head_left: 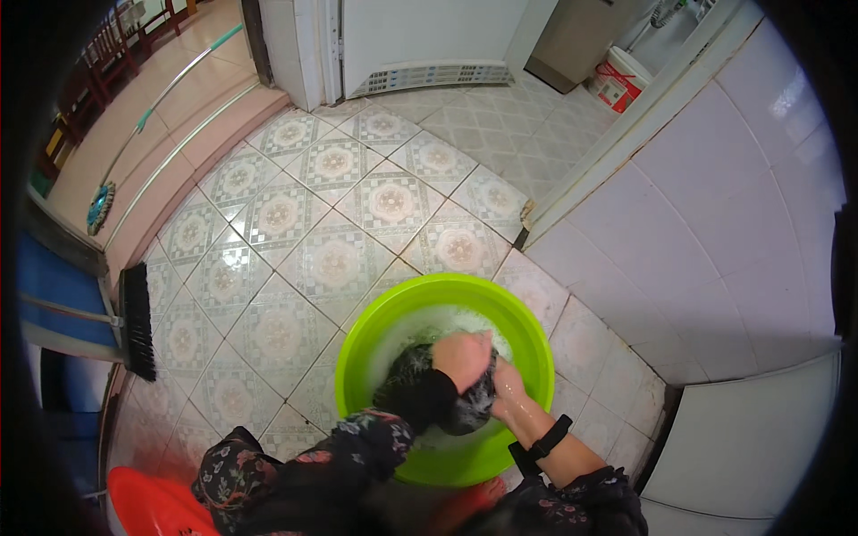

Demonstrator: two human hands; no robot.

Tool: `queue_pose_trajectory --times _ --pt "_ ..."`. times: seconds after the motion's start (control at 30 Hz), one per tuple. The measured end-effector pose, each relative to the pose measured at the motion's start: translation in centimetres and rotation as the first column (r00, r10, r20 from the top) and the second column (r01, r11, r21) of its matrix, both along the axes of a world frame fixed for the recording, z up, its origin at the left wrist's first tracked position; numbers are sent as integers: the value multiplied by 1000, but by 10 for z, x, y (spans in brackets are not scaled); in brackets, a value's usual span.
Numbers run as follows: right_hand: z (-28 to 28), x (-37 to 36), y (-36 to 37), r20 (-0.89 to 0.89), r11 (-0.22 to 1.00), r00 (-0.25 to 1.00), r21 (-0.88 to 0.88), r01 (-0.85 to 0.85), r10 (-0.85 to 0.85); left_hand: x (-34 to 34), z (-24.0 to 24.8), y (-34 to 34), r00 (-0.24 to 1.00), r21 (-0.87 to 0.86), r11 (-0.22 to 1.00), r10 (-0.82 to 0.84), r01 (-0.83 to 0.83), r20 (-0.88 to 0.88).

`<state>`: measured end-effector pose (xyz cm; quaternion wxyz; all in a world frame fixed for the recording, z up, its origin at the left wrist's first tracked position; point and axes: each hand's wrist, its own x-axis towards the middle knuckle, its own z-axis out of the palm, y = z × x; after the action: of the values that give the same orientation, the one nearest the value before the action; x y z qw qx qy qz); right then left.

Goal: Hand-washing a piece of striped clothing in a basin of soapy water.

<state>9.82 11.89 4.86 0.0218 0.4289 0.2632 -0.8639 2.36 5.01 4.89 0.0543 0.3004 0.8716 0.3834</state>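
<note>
A lime-green basin stands on the floor before me, with foamy, soapy water in it. A dark, wet cloth is bunched up in the basin. My left hand is closed on the upper part of the cloth, its knuckles upward. Against the cloth's right side, my right hand grips it, its fingers partly hidden behind the fabric and my left hand. The two hands are close together. Wet drops and foam show on my right wrist, below which sits a black band.
A red plastic basin is at the lower left. Left of me are a black-bristled broom and a mop by a step. A tiled wall rises on the right, above a pale panel. A white-and-red bucket stands beyond the doorway.
</note>
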Motion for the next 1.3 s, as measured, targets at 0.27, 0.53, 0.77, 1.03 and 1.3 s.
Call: queue_pose_trajectory --times 0.27,0.53,0.77,1.03,1.3 --pt "13 10 28 446 700 855 521 -488 264 -67 -56 -39 995 -329 944 13 21 102" --pt "13 1 38 365 962 914 133 -237 175 -41 -77 -16 942 -298 946 -22 128 335" --pt "7 7 57 -40 989 997 130 -64 70 42 39 21 881 87 910 -414 405 231" --pt "7 1 32 67 952 993 298 70 -94 -4 30 -2 963 57 977 -214 208 164" --pt "38 36 -45 709 -510 614 692 -510 348 -68 60 -85 732 -570 497 -605 654 313"
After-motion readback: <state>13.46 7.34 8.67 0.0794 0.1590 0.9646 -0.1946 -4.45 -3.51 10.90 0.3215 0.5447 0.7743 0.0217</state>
